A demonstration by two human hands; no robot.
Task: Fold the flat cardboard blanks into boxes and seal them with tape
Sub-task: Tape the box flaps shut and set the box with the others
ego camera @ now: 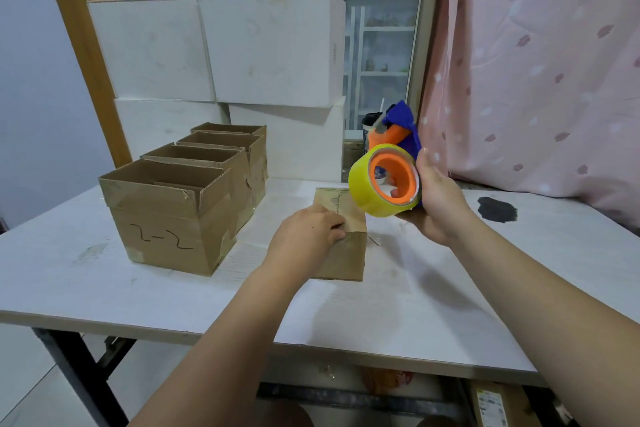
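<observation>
On the table (450,288), four open cardboard boxes (173,215) stand in a row left of centre. A closed box (346,250) sits right of them, mid-frame, with the tape dispenser (384,180) above its right edge. Stacked white boxes (270,48) rise behind.

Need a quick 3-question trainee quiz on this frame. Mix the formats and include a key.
1. True or false: the right hand holds the tape dispenser above the table.
2. What does the left hand press on? A) the small box B) a white foam box C) the pink curtain
3. Fill in: the row of open-topped boxes at the left has ___ boxes.

Key: 1 true; 2 A; 3 four.
</observation>
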